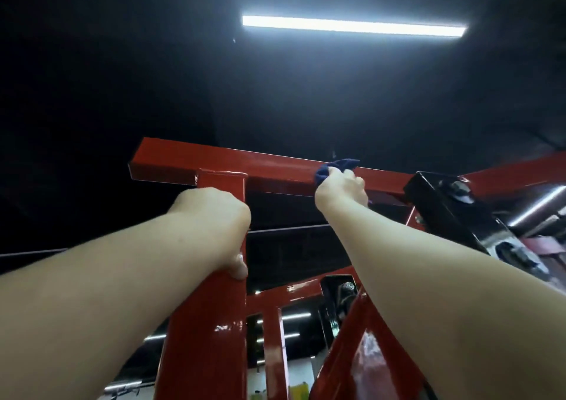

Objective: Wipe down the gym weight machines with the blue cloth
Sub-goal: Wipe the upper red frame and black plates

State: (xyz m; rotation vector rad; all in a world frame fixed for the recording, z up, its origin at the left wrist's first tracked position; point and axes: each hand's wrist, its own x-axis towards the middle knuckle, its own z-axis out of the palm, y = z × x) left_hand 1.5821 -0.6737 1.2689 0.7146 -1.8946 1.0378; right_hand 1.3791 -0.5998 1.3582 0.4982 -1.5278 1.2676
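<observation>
Red square-tube metal machine frame (pixel 199 162) is smooth, glossy painted steel with sharp highlights, black metal bracket (pixel 428 191) equally glossy, bunched dark blue cloth (pixel 332 168) soft, matt, slightly fuzzy.

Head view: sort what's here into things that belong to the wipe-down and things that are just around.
Belongs to the job:
- blue cloth, bunched in the right hand
- red top crossbar, which the cloth is pressed against
- red upright post, gripped by the left hand

Just around:
- ceiling strip light
- black bracket with bolts
- chrome bar at far right
</observation>
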